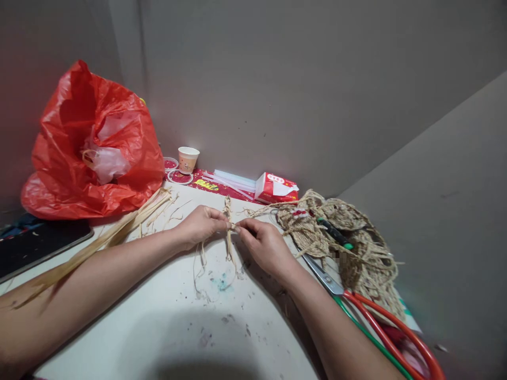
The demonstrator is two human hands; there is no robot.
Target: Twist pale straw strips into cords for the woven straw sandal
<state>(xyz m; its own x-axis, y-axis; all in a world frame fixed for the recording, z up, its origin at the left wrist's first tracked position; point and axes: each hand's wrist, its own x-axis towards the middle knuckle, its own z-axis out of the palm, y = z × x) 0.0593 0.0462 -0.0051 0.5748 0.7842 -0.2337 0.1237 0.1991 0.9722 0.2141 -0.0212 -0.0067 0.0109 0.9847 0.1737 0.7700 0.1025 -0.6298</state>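
A short braid of dry, straw-coloured plant fibre lies toward the far side of the white table, its loose strands trailing toward me. My left hand pinches the braid's strands from the left, thumb and forefinger together. From the right, my right hand pinches a strand at the same spot, its fingertips almost touching those of the left. Thin loose fibres hang below the left hand. A bundle of long flat dry strips lies behind and across my left forearm.
A red plastic bag and a dark tablet-like slab are at left. Along the wall stand a paper cup and a tissue pack. At right lie coiled braided cord and large red-handled scissors.
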